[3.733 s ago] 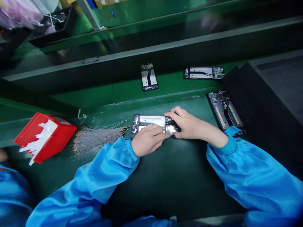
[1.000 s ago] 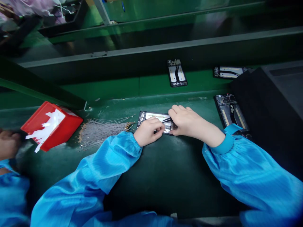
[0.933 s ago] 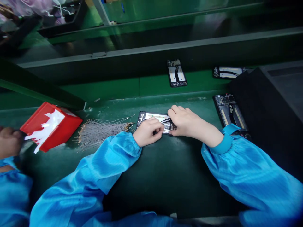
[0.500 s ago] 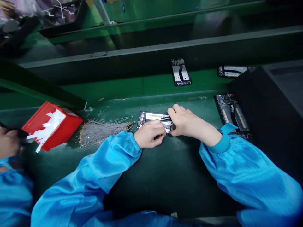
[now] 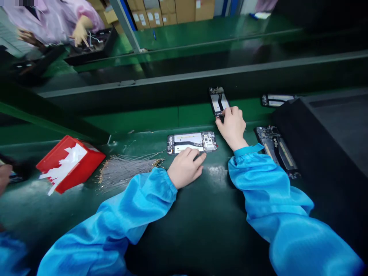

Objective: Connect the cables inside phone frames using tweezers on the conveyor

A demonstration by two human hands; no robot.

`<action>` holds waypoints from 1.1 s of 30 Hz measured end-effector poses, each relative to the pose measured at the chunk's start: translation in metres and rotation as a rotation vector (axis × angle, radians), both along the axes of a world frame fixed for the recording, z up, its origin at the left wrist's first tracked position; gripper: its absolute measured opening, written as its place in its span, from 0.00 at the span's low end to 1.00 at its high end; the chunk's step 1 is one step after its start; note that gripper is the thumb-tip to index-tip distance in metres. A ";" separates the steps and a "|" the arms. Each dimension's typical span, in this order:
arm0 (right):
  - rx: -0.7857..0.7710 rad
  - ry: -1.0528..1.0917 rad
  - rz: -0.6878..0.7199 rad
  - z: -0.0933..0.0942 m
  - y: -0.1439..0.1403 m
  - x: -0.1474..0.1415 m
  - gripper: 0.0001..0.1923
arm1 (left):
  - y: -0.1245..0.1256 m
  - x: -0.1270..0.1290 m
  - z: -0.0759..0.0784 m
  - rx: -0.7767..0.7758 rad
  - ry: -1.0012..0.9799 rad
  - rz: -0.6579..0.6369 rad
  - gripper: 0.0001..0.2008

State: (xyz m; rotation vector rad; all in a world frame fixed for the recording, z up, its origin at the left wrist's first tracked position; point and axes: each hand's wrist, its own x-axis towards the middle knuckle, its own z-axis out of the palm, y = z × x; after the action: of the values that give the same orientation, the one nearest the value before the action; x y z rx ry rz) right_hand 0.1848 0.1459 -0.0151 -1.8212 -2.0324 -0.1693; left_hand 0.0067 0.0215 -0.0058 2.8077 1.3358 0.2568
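An opened phone without its back cover (image 5: pixel 192 142) lies crosswise on the green bench, with its circuit board and black flex cable showing. My left hand (image 5: pixel 186 166) rests at its lower edge, fingers apart and nothing visible in them. Farther back, my right hand (image 5: pixel 232 126) pinches the near end of a second opened phone (image 5: pixel 219 100), which lies on the bench's raised rear strip. Left of my left hand is a bundle of thin grey wires (image 5: pixel 129 170) with gold-coloured ends. Whether tweezers are still in my right hand is hidden.
A red box (image 5: pixel 92 163) with torn white paper stands left. More opened phones (image 5: pixel 278 151) (image 5: pixel 277 100) lie beside a large black box (image 5: pixel 322 142) at right. A neighbour's hand (image 5: pixel 4 176) is at the left edge. Across the rail (image 5: pixel 201 74), a person in pink handles things in a black tray (image 5: pixel 89 57).
My right hand has left the near phone and reached up and away to the phone behind. Its tweezers no longer show. My left hand has loosened, and the view has shifted slightly.
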 end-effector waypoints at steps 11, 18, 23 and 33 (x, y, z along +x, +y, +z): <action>-0.065 -0.034 -0.175 -0.009 0.032 -0.001 0.23 | 0.039 -0.061 0.021 0.020 0.042 0.382 0.16; 0.028 -0.057 -0.085 -0.004 0.008 0.007 0.23 | 0.024 -0.111 0.027 -0.087 0.024 0.484 0.07; 0.088 -0.157 0.098 0.000 -0.037 0.010 0.27 | 0.018 -0.093 0.021 -0.075 0.133 0.450 0.04; 0.043 -0.193 0.666 0.001 -0.104 -0.018 0.12 | 0.006 -0.025 0.009 -0.019 -0.029 0.265 0.07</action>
State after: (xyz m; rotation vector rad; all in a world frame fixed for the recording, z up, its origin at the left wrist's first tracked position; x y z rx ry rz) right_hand 0.1668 0.0415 -0.0145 -1.0476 -2.6227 -0.1946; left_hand -0.0180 0.0274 0.0029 2.5959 1.6928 0.2860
